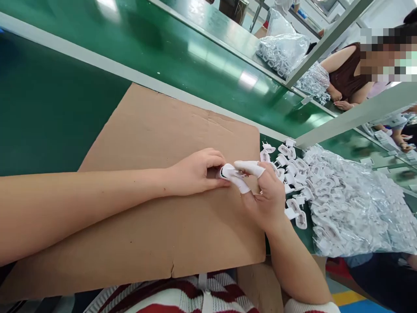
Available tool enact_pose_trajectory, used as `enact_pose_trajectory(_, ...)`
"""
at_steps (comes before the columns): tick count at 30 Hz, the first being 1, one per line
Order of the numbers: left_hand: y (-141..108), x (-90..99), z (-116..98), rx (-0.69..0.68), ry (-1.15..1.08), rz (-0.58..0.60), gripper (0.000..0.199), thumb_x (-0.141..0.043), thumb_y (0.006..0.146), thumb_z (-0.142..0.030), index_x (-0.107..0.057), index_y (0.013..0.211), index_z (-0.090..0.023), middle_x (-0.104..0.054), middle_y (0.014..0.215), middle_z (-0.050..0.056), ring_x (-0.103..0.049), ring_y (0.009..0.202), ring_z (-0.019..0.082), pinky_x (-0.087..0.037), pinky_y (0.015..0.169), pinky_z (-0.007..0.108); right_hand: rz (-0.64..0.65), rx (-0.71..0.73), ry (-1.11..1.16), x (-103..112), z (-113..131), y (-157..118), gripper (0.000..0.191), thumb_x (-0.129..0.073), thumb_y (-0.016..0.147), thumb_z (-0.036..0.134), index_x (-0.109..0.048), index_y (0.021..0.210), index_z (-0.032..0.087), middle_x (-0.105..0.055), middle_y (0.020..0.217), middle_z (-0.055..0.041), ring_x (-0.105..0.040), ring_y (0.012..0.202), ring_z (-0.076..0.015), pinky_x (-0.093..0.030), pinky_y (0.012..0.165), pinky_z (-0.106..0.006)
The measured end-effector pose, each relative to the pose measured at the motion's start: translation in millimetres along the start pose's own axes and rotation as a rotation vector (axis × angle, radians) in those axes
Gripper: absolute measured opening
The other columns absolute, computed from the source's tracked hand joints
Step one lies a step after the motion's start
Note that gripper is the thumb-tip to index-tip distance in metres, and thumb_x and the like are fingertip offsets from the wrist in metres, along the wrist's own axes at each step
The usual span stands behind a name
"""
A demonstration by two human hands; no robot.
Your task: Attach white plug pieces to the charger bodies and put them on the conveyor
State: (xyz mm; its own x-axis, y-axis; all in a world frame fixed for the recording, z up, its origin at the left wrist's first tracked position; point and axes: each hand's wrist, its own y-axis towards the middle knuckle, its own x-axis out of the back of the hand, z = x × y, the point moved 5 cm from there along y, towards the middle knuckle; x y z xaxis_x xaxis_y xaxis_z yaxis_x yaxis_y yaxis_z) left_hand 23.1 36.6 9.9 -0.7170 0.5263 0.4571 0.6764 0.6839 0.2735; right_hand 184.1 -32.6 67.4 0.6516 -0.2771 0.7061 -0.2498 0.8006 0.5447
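Note:
Over the cardboard sheet, my left hand pinches a small white plastic plug housing between thumb and fingers. Its rounded end shows a dark inner edge. My right hand wears white finger covers on thumb and forefinger, and these close on the housing's other side, around a small part that sticks out. What exactly that part is, I cannot make out. Just right of my right hand lie several loose white plug housings on the green table.
A large clear plastic bag full of white housings lies at the right. A pale metal post slants up from the table's rail. Beyond it runs a green bench with another filled bag. A co-worker sits across at the upper right.

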Motion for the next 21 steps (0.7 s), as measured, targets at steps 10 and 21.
enact_pose_trajectory(10,0.6,0.0,2.3,-0.01,0.008,-0.007,0.022,-0.075,0.091,-0.042,-0.075,0.094,-0.019,-0.072,0.099,0.007,-0.064,0.097,0.023,-0.052,0.087,0.035,-0.063,0.102,-0.071,-4.2,3.4,2.2,0.032,-0.068,0.097,0.013,-0.068,0.126,0.027,-0.077,0.105,-0.0055,-0.074,0.092,-0.0195,-0.062,0.08,-0.034)
enact_pose_trajectory(21,-0.2,-0.6,3.8,-0.001,0.001,-0.008,0.022,-0.074,0.09,-0.042,-0.076,0.094,-0.02,-0.071,0.099,0.007,-0.064,0.097,0.024,-0.052,0.088,0.036,-0.039,0.114,-0.081,-8.3,3.2,1.0,0.032,-0.068,0.097,0.013,-0.069,0.126,0.026,-0.077,0.104,-0.0065,-0.074,0.092,-0.02,-0.062,0.079,-0.035)
